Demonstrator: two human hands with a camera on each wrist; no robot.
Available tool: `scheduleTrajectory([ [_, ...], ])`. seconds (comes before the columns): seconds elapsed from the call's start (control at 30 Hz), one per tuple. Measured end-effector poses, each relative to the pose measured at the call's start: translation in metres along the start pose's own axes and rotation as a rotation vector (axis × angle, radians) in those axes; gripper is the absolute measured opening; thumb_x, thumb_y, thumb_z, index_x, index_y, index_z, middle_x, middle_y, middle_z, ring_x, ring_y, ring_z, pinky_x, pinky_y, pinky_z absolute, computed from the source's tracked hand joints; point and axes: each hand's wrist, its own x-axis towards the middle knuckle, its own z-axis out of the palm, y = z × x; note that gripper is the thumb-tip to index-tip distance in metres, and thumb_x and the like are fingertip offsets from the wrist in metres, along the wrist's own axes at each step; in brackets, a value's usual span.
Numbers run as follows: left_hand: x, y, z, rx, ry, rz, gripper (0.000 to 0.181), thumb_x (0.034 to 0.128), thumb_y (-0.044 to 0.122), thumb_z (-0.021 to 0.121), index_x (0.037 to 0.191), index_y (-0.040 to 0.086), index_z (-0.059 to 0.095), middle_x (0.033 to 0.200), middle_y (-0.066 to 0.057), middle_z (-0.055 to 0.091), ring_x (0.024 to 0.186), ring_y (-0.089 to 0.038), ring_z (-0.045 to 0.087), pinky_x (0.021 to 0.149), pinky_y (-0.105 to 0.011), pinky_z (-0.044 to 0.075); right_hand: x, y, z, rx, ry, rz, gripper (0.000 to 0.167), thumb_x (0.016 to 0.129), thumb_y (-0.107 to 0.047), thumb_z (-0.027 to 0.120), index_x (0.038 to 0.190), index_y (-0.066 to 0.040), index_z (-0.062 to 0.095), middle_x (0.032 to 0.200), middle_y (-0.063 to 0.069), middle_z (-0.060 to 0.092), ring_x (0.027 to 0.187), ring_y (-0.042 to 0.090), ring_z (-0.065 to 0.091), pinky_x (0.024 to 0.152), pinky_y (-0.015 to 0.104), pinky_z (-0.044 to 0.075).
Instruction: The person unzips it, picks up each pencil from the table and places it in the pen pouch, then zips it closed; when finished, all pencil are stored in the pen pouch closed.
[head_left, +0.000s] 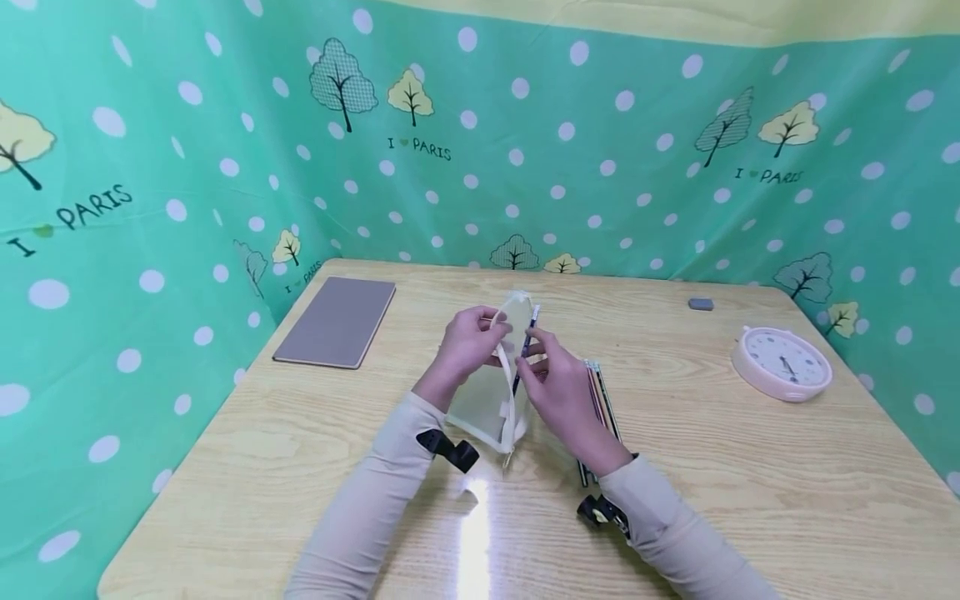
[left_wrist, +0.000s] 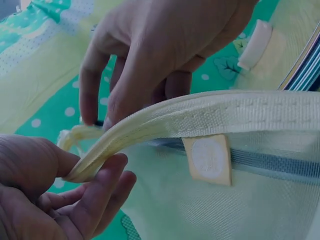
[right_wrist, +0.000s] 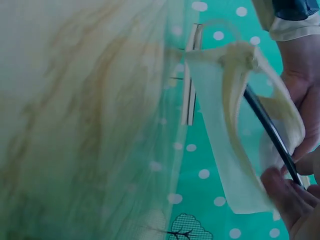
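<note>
A pale see-through mesh pencil pouch (head_left: 480, 404) with a cream zip edge stands tilted between the hands, its mouth spread apart. My left hand (head_left: 467, 340) pinches the zip edge near the far end between thumb and fingers. A dark pencil (right_wrist: 270, 130) slants within the pouch opening, and my right hand (head_left: 561, 387) grips it near its upper end. Through the mesh in the left wrist view, the pencil's dark shaft (left_wrist: 272, 165) shows behind a small round-marked label (left_wrist: 210, 159). Several more pencils (head_left: 600, 392) lie on the table, partly hidden under the right forearm.
A grey notebook (head_left: 337, 321) lies at the back left of the wooden table (head_left: 675, 433). Toward the right are a pink round clock (head_left: 783, 362) and a small grey-blue eraser (head_left: 701, 304). A green dotted curtain (head_left: 525, 150) hangs behind the table and along its sides.
</note>
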Motion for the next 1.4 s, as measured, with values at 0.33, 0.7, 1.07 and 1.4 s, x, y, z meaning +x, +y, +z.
scheduleTrajectory([
  [0.33,-0.002,0.002,0.005,0.064,-0.016,0.003,0.05,0.0878,-0.004,0.073,0.136,-0.005,0.059,0.125,-0.023,0.069,0.089,-0.03,0.075,0.071,-0.028,0.066,0.001,0.007,0.0,-0.133,-0.059,-0.062,0.043,0.089,0.0,0.077,0.13,0.008,0.065,0.112,0.027,0.074,0.084,0.034,0.076,0.064,0.038,0.066],
  [0.7,-0.004,0.001,0.009,0.103,-0.066,0.008,0.045,0.0927,0.0,0.068,0.137,-0.005,0.06,0.125,-0.021,0.069,0.084,-0.029,0.076,0.072,-0.028,0.066,0.002,0.012,-0.002,-0.142,-0.065,-0.047,0.031,0.091,0.008,0.07,0.122,0.008,0.07,0.1,0.023,0.076,0.079,0.031,0.074,0.066,0.037,0.065],
  [1.07,-0.003,0.001,0.004,-0.039,-0.058,-0.007,0.036,0.0996,0.005,0.063,0.133,-0.008,0.062,0.119,-0.023,0.069,0.092,-0.035,0.074,0.069,-0.031,0.066,0.022,0.013,-0.021,-0.07,-0.237,0.036,0.035,0.094,0.007,0.06,0.128,0.005,0.069,0.104,0.024,0.076,0.081,0.032,0.074,0.062,0.038,0.063],
  [1.4,0.007,0.001,-0.018,-0.154,-0.05,-0.062,0.042,0.1013,0.008,0.061,0.14,-0.008,0.056,0.115,-0.023,0.068,0.086,-0.025,0.071,0.075,-0.033,0.066,0.027,0.051,-0.074,0.055,-0.396,0.396,0.027,0.103,-0.002,0.052,0.12,0.01,0.069,0.094,0.025,0.074,0.078,0.037,0.073,0.066,0.03,0.065],
])
